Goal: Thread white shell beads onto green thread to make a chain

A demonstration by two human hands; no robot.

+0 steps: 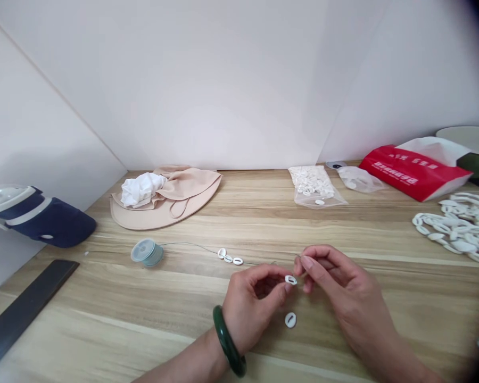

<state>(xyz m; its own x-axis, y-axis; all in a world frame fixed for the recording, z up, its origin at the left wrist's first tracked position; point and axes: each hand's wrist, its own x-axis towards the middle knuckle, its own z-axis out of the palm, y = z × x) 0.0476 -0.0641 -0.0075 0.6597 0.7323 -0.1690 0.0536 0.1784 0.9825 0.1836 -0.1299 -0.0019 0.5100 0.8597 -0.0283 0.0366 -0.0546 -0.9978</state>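
My left hand (255, 298), with a green bangle (228, 340) on its wrist, pinches a white cowrie shell (291, 280) between thumb and fingertips. Just right of that shell, my right hand (339, 282) has its thumb and forefinger pressed together on the thin thread. The thread (191, 244) runs from a pale blue-green spool (147, 252) through several strung shells (228, 258) towards my hands. A loose shell (290, 319) lies on the table below my left fingertips.
At the back are a beige hat (183, 197) with white cloth and a bag of shells (311, 183). A red packet (415, 170) and piled shell strings (459, 226) lie right. On the left are a blue bottle (59, 221) and a dark flat bar (27, 308).
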